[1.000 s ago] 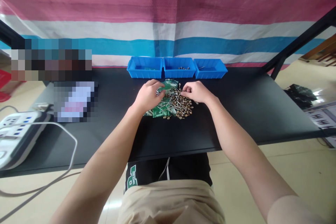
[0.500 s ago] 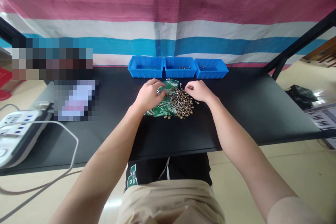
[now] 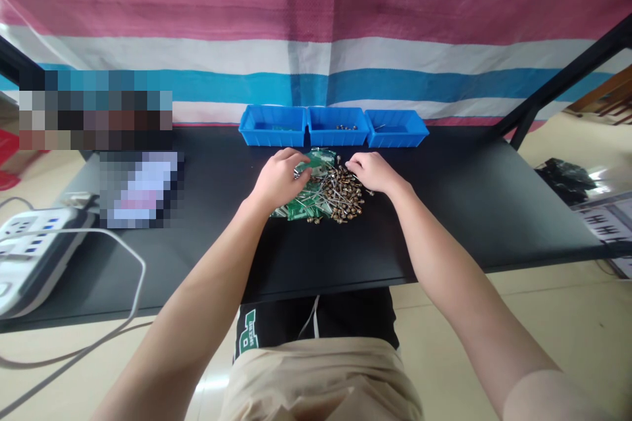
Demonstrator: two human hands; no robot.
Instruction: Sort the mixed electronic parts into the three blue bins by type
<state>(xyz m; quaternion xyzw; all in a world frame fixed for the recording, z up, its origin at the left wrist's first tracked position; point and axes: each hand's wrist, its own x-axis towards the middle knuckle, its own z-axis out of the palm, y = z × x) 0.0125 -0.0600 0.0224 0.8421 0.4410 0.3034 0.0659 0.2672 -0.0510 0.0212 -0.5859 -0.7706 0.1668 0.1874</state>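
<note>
A mixed pile lies at the middle of the table: brass-coloured screw-like pieces with long shanks (image 3: 345,196) on the right, small green packets (image 3: 322,158) at the back and left. Over the left side of the pile rests my left hand (image 3: 280,176), its thumb and fingers apart, with small metal pieces showing between them. My right hand (image 3: 374,170) is at the pile's right edge, fingers curled into a pinch. Whatever is between those fingertips is too small or hidden to make out.
Behind the pile stand a left blue bin (image 3: 272,138), a middle blue bin (image 3: 338,138) holding a few brass-coloured pieces, and a right blue bin (image 3: 397,138) with a thin piece inside. On the black table's (image 3: 217,256) left lie a power strip (image 3: 42,256), its cable and a blurred-out phone-like object (image 3: 145,187).
</note>
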